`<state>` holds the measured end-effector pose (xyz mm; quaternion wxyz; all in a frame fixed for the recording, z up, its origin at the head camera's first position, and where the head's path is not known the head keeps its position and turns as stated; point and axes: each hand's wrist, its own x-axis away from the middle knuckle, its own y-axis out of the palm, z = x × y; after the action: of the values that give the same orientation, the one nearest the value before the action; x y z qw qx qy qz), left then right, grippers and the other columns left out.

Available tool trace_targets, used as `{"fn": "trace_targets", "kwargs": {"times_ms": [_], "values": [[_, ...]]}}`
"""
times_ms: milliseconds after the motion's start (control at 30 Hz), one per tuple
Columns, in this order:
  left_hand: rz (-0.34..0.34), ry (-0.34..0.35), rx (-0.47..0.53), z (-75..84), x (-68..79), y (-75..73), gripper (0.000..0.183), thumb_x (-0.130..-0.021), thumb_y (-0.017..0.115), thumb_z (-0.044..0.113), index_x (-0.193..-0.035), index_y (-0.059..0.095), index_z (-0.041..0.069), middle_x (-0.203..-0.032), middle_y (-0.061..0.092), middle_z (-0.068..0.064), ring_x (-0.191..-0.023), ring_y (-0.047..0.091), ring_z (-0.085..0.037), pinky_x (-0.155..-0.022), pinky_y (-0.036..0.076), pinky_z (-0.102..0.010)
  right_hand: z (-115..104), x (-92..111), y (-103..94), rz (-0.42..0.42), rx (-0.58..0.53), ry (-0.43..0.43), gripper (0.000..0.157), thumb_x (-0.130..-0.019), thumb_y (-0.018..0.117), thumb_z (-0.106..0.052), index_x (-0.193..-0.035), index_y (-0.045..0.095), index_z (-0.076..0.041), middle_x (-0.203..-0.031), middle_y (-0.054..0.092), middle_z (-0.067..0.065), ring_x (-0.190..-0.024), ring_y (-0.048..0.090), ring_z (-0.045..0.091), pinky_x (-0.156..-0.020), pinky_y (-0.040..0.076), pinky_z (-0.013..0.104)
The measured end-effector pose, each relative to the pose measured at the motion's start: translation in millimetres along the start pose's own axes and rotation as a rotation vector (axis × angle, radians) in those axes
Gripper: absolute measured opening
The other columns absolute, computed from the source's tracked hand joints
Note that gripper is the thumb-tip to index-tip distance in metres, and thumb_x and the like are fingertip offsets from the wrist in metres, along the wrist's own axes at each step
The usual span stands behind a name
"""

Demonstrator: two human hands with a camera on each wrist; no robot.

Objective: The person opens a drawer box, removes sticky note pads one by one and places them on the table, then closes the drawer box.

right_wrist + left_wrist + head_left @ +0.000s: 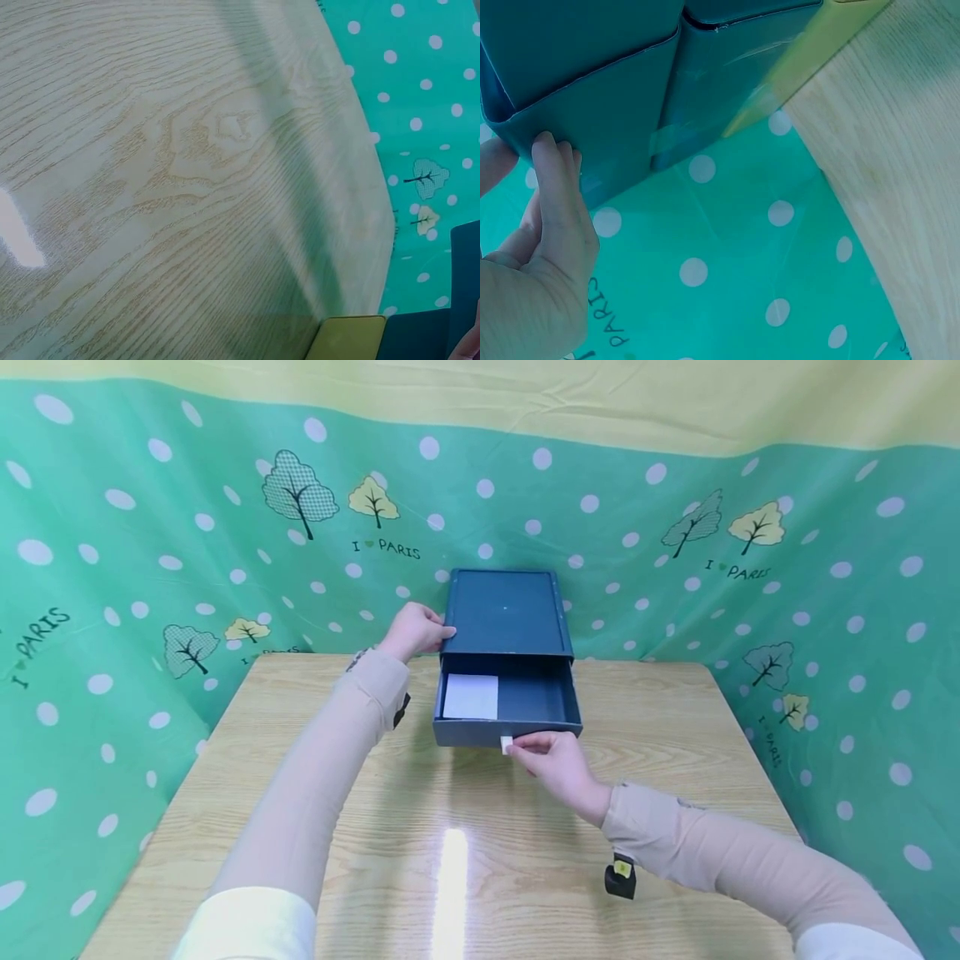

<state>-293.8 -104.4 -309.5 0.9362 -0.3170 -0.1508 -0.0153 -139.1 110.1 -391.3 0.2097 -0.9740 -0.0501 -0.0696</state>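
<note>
Drawer [468, 732], partly out, lies just beyond your right hand [562, 768] in the head view, its white tab [507, 745] pinched in your fingertips. Your left hand [415, 631] grips the blue cabinet [506, 614] just to its right. Left wrist: your fingers touch its wall, thumb apart. Right wrist: your hand barely shows; its grip is unclear there.
</note>
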Motion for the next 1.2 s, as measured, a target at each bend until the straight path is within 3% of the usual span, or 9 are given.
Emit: {"fn": "trace_targets", "kwargs": {"times_ms": [200, 833, 1200], "values": [[0.002, 0.0, -0.002, -1.1, -0.8, 1.0, 0.038, -0.09, 0.066, 0.02, -0.121, 0.059, 0.0, -0.132, 0.054, -0.012, -0.108, 0.063, -0.024, -0.09, 0.055, -0.032, 0.6, 1.8, 0.6, -0.004, -0.005, 0.006, 0.013, -0.086, 0.069, -0.012, -0.094, 0.073, -0.003, -0.094, 0.073, 0.011, -0.085, 0.066, 0.022, -0.064, 0.055, 0.025], [0.011, 0.013, 0.007, -3.5, 0.0, 0.9, 0.031, -0.09, 0.067, 0.02, -0.113, 0.062, 0.0, -0.132, 0.054, -0.011, -0.105, 0.063, -0.023, -0.089, 0.055, -0.033, 0.0, 9.1, -1.0, -0.017, 0.021, 0.023, 0.012, -0.086, 0.07, -0.014, -0.094, 0.075, -0.007, -0.096, 0.073, 0.007, -0.082, 0.065, 0.013, -0.069, 0.058, 0.029], [0.01, 0.0, 0.014, -3.0, -2.1, 1.7, 0.037, -0.09, 0.066, 0.02, -0.12, 0.06, 0.0, -0.13, 0.055, -0.012, -0.108, 0.062, -0.025, -0.091, 0.055, -0.034, 3.3, 13.1, -1.9, -0.02, 0.028, 0.035, 0.011, -0.086, 0.07, -0.014, -0.093, 0.074, -0.007, -0.095, 0.073, 0.007, -0.077, 0.063, 0.012, -0.069, 0.057, 0.032]]}}
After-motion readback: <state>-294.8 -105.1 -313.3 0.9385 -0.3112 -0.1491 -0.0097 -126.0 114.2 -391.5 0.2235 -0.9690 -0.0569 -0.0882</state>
